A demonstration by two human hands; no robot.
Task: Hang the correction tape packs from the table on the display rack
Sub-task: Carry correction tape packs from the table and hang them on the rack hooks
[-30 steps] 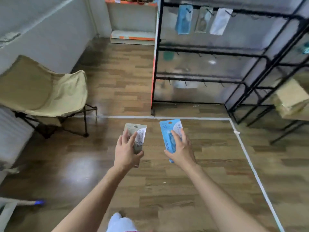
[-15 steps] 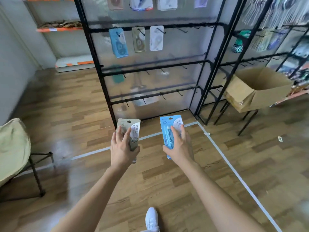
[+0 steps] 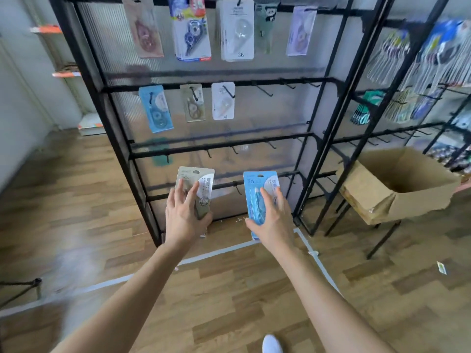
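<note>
Grey-green pack (image 3: pixel 195 182) is what my left hand (image 3: pixel 184 220) holds. My fingers lie long and flat on its front and my thumb hooks round its side, so the pack is pinched and stands up. My right hand (image 3: pixel 274 220) holds a blue pack (image 3: pixel 257 189) the same way, with fingers spread on the front and the thumb on the left edge. Both packs are up in the air, side by side but apart, in front of the low bars of the black display rack (image 3: pixel 219 146). I see a bare hook (image 3: pixel 237 188) on the bar between them. Higher up, three packs hang in a row: a hanging blue pack (image 3: pixel 156 108), a hanging grey pack (image 3: pixel 192 103) and a hanging white pack (image 3: pixel 223 101). The top row of packs (image 3: pixel 237 34) has five, a bit blurry. To the right a brown cardboard box (image 3: pixel 397 184) sits open. Under my arms is a wood floor (image 3: pixel 229 301) with a white tape line (image 3: pixel 216 253), and a white shoe (image 3: pixel 271 343) peeks in at the bottom.
</note>
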